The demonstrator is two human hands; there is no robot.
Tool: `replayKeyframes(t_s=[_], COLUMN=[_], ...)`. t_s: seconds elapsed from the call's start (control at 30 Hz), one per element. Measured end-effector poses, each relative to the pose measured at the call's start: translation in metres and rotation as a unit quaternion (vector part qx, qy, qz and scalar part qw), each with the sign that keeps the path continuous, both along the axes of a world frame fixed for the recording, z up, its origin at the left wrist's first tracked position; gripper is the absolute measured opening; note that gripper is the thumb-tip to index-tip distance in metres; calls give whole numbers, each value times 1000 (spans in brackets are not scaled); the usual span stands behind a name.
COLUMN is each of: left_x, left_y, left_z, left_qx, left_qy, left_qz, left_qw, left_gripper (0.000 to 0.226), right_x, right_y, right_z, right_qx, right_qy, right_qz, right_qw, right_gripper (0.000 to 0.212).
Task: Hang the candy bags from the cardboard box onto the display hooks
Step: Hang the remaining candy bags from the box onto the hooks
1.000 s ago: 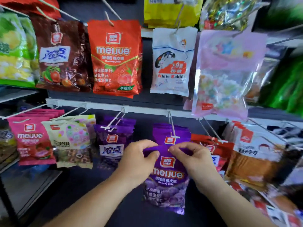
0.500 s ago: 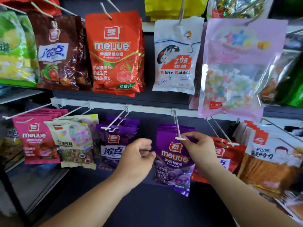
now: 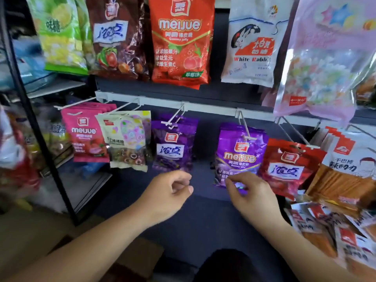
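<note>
The purple Meijue bag [image 3: 240, 157] hung upright on its hook [image 3: 243, 125], label outward. The left hand [image 3: 168, 192] and right hand [image 3: 251, 197] hovered loosely curled, empty.

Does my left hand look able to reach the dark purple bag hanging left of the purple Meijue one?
Probably yes. The left hand holds nothing and sits just below the dark purple bag, which hangs frontmost on its hook, with nothing visible between them.
</note>
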State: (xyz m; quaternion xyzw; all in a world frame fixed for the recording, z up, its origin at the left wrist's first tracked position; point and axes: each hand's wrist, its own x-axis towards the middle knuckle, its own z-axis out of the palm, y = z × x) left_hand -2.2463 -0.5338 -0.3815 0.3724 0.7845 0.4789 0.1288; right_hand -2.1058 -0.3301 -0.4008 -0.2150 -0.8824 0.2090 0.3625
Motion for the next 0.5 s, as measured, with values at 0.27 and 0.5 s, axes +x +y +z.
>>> replayKeyframes(t_s=[0.27,0.5], left_x=[-14,-10], left_y=[-153,-288], left_z=[-126,-239], left_qx=[-120,-287], left_qy=[-30,-110], left_qz=[112,212], left_qw=[986,928], left_gripper=[8,21], right_x=[-68,-105], right_y=[-132,-231], right_z=[-88,-208], right_qx=[-142,-208], right_qy=[-228,-389], right_qz=[211,326], right_qw=[940,836], right_gripper=[37,37])
